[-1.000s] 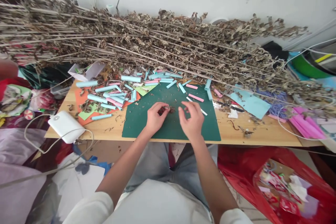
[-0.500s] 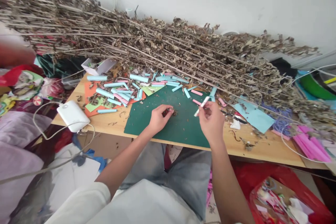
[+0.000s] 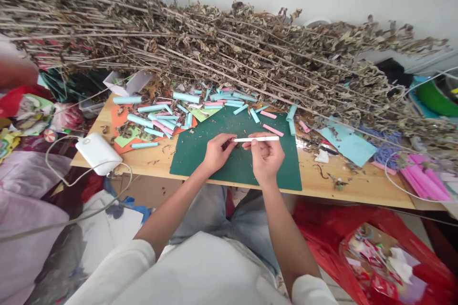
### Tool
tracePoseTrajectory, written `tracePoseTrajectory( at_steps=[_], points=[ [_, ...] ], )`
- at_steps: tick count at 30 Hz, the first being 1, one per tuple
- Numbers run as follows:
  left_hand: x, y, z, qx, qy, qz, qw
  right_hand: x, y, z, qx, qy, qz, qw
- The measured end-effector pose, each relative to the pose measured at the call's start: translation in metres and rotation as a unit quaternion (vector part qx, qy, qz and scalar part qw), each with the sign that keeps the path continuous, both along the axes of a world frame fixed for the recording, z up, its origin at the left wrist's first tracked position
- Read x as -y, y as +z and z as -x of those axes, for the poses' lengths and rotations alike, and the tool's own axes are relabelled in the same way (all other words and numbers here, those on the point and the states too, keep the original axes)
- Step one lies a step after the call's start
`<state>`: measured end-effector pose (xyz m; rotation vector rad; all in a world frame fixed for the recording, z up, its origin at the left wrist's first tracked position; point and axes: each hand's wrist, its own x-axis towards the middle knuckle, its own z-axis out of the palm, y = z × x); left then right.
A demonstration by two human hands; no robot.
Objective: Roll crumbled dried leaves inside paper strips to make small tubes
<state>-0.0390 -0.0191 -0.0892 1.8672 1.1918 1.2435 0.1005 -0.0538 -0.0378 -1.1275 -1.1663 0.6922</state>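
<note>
My right hand [image 3: 267, 158] grips a slim white pen-like stick [image 3: 266, 138] with faint pink marks, held level above the green mat [image 3: 200, 152]. The stick's left end reaches the fingertips of my left hand [image 3: 217, 152]. Those fingers are pinched together; whatever lies between them is too small to make out. Beyond my hands, short rolled paper tubes, blue [image 3: 139, 120] and pink [image 3: 272, 130], are scattered over the mat and the wooden table [image 3: 350, 193]. Crumbs of dry leaf dot the mat.
Bundled dried leafy stems [image 3: 214, 43] span the back of the table. A white power bank [image 3: 99, 153] with a cable sits at the left edge. Light blue paper [image 3: 348, 140], purple string [image 3: 382, 150] and pink paper [image 3: 424, 178] lie right. A red bag [image 3: 322, 228] of scraps stands below.
My right hand has moved left, and the white stick has turned from steeply slanted to level, its end now at my left fingertips. My left hand stays pinched in nearly the same place.
</note>
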Motion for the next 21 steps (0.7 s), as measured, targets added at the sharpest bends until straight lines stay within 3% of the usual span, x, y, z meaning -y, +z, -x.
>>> tracePoseTrajectory(
  at_steps=[6, 13, 17, 21],
  points=[
    [0.0, 0.0, 0.0, 0.003, 0.001, -0.003, 1.0, -0.009, 0.011, 0.0, 0.104, 0.017, -0.003, 0.994],
    [0.0, 0.0, 0.001, 0.01, -0.005, -0.008, 1.0, -0.018, 0.023, -0.003, 0.335, 0.036, -0.049, 0.94],
    [0.0, 0.001, 0.0, 0.005, -0.011, -0.012, 1.0, -0.024, 0.03, -0.007, 0.333, 0.072, -0.033, 0.939],
    [0.0, 0.001, 0.0, 0.005, -0.004, -0.003, 1.0, -0.014, 0.033, -0.011, 0.281, 0.008, -0.043, 0.959]
  ],
)
